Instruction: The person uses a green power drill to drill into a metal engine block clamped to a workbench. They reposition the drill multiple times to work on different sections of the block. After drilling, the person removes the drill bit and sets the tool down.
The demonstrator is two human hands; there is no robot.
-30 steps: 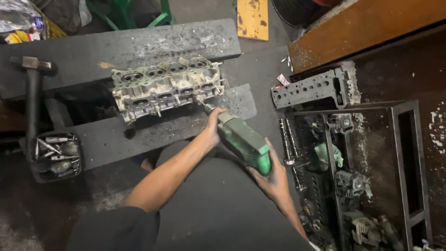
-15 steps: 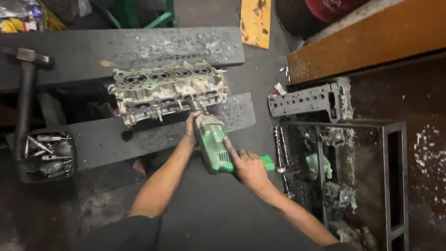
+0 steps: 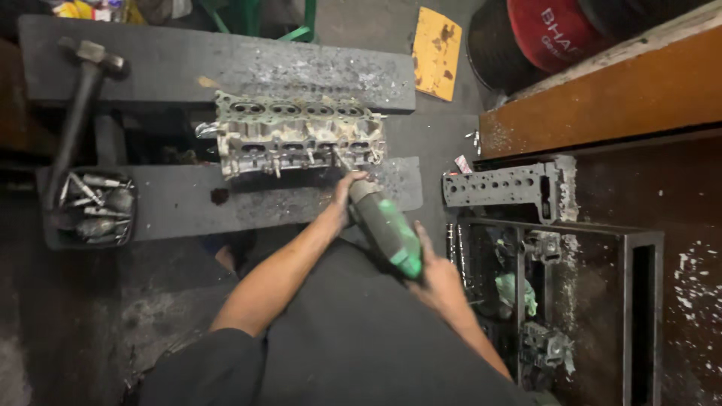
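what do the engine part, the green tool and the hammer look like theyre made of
Engine part: looks like cast metal, probably aluminium; dull pale grey, grimy, with machined round holes.
Green tool: body seems hard plastic, smooth with a slight sheen; its front end by the left hand is grey, possibly metal.
Hammer: dark metal head; the handle is too dim to tell.

I saw two dark planks [image 3: 188, 68] bearing a grimy cylinder head [image 3: 299, 134]; a hammer [image 3: 79, 113] leaned across, beside a tray of bits [image 3: 94, 207].
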